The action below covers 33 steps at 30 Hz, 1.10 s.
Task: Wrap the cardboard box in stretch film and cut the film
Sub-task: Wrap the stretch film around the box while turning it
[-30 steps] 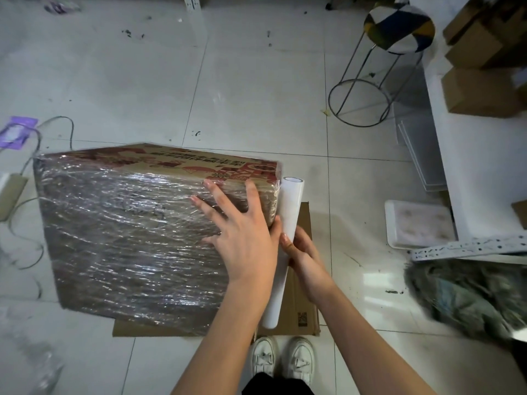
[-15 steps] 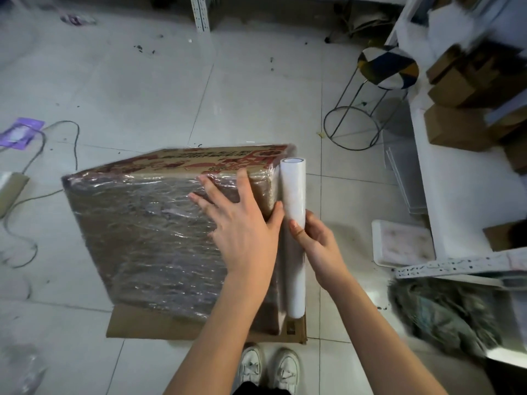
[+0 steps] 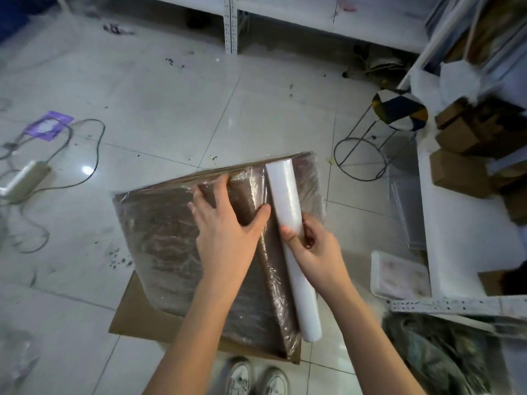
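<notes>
With the roll (image 3: 291, 232) now swung over the box (image 3: 171, 238) at frame centre, the left hand (image 3: 225, 226) is pressing flat and the right hand (image 3: 316, 252) is gripping the roll, adding another layer.

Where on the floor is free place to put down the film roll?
Bare tiles lie beyond the wrapped box, toward the shelf leg, and between the box and stool. The cables at left and the boxes at right are crowded.

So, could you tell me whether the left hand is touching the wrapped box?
Touching: the head view shows the left hand pressed flat on the film-covered box, fingers spread over its upper edge.
</notes>
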Available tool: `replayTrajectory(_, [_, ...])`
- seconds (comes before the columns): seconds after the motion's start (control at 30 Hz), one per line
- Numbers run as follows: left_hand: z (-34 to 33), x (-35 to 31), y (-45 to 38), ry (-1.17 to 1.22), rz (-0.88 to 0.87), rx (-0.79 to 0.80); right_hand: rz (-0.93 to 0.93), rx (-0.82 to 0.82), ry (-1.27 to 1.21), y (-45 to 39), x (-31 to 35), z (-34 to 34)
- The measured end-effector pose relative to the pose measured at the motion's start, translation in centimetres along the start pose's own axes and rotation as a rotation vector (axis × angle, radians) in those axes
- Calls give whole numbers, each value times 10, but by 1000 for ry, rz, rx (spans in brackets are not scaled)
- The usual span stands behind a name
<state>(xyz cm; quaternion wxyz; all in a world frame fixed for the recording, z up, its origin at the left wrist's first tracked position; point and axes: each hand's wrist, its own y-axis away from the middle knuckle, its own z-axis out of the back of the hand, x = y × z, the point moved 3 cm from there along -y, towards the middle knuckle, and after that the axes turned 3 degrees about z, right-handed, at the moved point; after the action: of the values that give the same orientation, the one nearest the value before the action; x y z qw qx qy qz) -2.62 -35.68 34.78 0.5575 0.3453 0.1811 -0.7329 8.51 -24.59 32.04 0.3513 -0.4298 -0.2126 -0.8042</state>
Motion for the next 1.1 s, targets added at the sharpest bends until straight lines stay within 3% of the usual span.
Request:
replayTrajectory(0.17, [28,26,-17,106,13,-40,45,11,165,-3,37,-24])
replayTrajectory(0.43, [51,37,-8,-179,159,-152,55,36,305,-10,79,-55])
replayTrajectory(0.57, [44,56,6,61,336,-55,135,108,348,-2,99,-72])
replayTrajectory(0.67, [51,66,5,247,333,-120,162,167,378,1,109,-82])
replayTrajectory(0.87, [57,88,2,403,328,-160,240,142,428,5,114,-99])
replayTrajectory(1.1, [47,133,2,586,385,-163,355,269,585,2,104,-120])
